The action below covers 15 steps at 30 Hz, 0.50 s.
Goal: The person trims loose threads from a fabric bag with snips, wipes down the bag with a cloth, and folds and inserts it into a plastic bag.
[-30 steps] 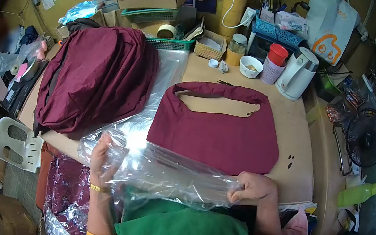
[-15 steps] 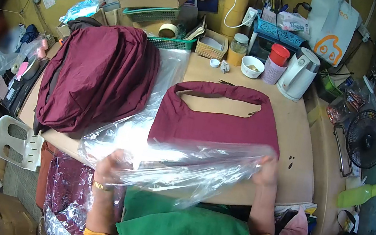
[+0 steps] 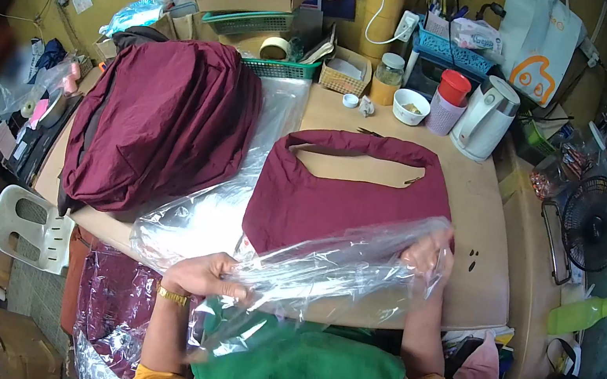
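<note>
A clear plastic bag (image 3: 323,268) stretches between my two hands over the near edge of the table. My left hand (image 3: 209,276) is closed on its left end, thumb over the film. At the other end my right hand (image 3: 429,257) has curled fingers gripping the film, part of which lies over the hand. Just beyond the plastic, a maroon fabric shoulder bag (image 3: 344,208) lies flat with its strap loop away from me; the film covers its lower edge. To its left is a pile of maroon fabric bags (image 3: 162,127).
More clear plastic sheets (image 3: 274,121) lie between the pile and the shoulder bag. Along the back stand a white kettle (image 3: 483,119), a red cup (image 3: 454,87), a white bowl (image 3: 410,108) and a jar (image 3: 387,80). A fan (image 3: 593,223) is at right, a white stool (image 3: 33,230) at left.
My left hand has moved right and slightly down with its end of the plastic bag. My right hand has shifted slightly up, and the film now slants, uncovering more of the shoulder bag's lower left.
</note>
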Motion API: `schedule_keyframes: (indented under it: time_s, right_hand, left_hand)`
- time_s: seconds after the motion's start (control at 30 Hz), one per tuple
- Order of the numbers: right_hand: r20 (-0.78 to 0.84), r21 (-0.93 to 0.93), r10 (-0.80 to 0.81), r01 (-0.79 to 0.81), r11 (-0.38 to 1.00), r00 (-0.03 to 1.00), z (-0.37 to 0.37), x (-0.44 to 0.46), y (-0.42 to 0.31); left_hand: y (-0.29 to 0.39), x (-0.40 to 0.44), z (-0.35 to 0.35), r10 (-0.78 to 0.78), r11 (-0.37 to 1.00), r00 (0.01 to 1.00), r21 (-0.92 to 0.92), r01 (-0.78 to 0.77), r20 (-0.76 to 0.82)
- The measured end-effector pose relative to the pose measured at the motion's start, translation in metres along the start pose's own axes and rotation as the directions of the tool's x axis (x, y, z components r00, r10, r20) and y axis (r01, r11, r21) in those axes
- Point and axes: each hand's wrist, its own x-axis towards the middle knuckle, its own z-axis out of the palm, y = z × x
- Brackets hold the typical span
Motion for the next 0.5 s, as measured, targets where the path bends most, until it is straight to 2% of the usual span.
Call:
schedule_keyframes:
  time_s: [0.03, 0.07, 0.1, 0.13, 0.17, 0.2, 0.23, 0.27, 0.3, 0.33, 0.37, 0.4, 0.43, 0.47, 0.5]
  right_hand:
    - [0.095, 0.078, 0.213, -0.220, 0.972, 0.972, 0.003, 0.006, 0.001]
    - [0.150, 0.112, 0.309, -0.327, 0.938, 0.939, 0.010, 0.006, 0.001]
    - [0.203, 0.134, 0.402, -0.432, 0.892, 0.893, 0.018, 0.006, 0.002]
    - [0.156, -0.634, 0.674, -0.450, 0.629, 0.722, 0.037, 0.004, 0.000]
    - [-0.107, -0.990, 0.804, -0.140, -0.030, 0.585, 0.047, 0.002, -0.001]
    - [-0.106, -0.990, 0.806, -0.138, -0.030, 0.582, 0.043, -0.003, 0.001]
    - [-0.069, -0.959, 0.671, -0.234, 0.158, 0.738, 0.035, -0.012, 0.005]
    - [0.061, -0.837, 0.464, -0.208, 0.506, 0.884, 0.027, -0.007, 0.011]
    - [0.185, -0.634, 0.219, -0.054, 0.772, 0.958, 0.019, -0.002, 0.018]
    - [0.022, -0.317, 0.033, -0.024, 0.948, 0.999, 0.011, -0.001, 0.017]
    - [-0.200, 0.025, -0.088, 0.095, 0.995, 0.976, 0.009, 0.000, 0.016]
    - [-0.203, 0.023, -0.090, 0.096, 0.995, 0.975, 0.009, 0.003, 0.014]
    - [-0.060, 0.207, 0.030, -0.017, 0.978, 0.998, 0.012, 0.008, 0.014]
    - [0.106, 0.365, 0.123, -0.154, 0.918, 0.987, 0.013, 0.012, 0.014]
    - [0.106, 0.366, 0.123, -0.153, 0.918, 0.987, 0.007, 0.012, 0.012]
  left_hand:
    - [-0.005, 0.000, 0.003, -0.038, 0.997, 0.996, -0.068, 0.033, -0.082]
    - [-0.007, -0.001, 0.010, 0.229, 0.963, 0.858, -0.024, -0.270, -0.460]
    - [-0.005, 0.003, 0.004, 0.162, 0.728, 0.794, -0.472, -0.497, -0.586]
    - [0.003, 0.007, 0.000, 0.090, 0.250, 0.711, -0.675, -0.694, -0.698]
    - [0.029, 0.009, 0.004, -0.216, 0.119, 0.614, -0.645, -0.755, -0.759]
    - [0.012, 0.011, -0.006, 0.157, -0.041, 0.771, -0.784, -0.619, -0.617]
    - [-0.006, 0.012, -0.017, 0.527, -0.115, 0.747, -0.905, -0.410, -0.406]
    - [-0.009, 0.009, -0.017, 0.585, -0.062, 0.735, -0.922, -0.382, -0.344]
    - [-0.016, 0.002, -0.007, 0.585, -0.064, 0.734, -0.922, -0.383, -0.346]
    - [-0.026, -0.010, 0.009, 0.299, 0.470, 0.866, -0.728, -0.499, -0.401]
    - [-0.026, -0.011, 0.011, 0.166, 0.703, 0.856, -0.550, -0.451, -0.490]
    - [-0.026, -0.012, 0.013, 0.029, 0.880, 0.824, -0.376, -0.289, -0.566]
    - [-0.018, -0.006, 0.003, 0.063, 0.970, 0.957, -0.207, -0.125, -0.282]
    - [-0.014, -0.002, -0.003, 0.019, 1.000, 0.999, 0.020, -0.019, 0.026]
    - [-0.026, -0.008, -0.008, 0.018, 1.000, 1.000, 0.020, -0.018, 0.026]
